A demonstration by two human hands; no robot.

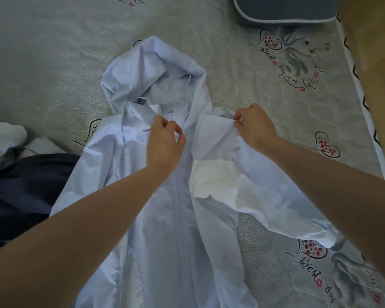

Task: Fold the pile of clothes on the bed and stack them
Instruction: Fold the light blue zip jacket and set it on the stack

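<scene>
1. A thin, pale blue hooded zip-up jacket (165, 196) lies face up along the middle of the bed covered in a grey quilted sheet printed with hearts and script (53, 63). Its hood points toward the far edge and its hem runs off the near edge of the view.
2. The left hand (165, 143) hovers at the collar by the top of the zip, its thumb and forefinger curled close together. Whether they actually pinch fabric there cannot be told.
3. The right hand (253, 125) pinches the jacket's right shoulder between thumb and fingertips, with the front panel turned back so the white lining shows.
4. The step in hand looks like squaring the jacket up before folding. To do it well, lay the turned-back panel flat so both zip edges meet down the centre.
5. This slippery fabric will likely slide, so smooth it outward from the zip with flat palms.
6. The right sleeve trails toward the bed's right edge, its cuff lying on the sheet. It should come across the chest only once the body is flat.
7. The crumpled hood probably needs flattening and folding down.
8. A heap of dark navy and white clothes (20, 174) waits at the left edge. A grey pillow with white piping (282, 10) sits at the far right corner.
</scene>
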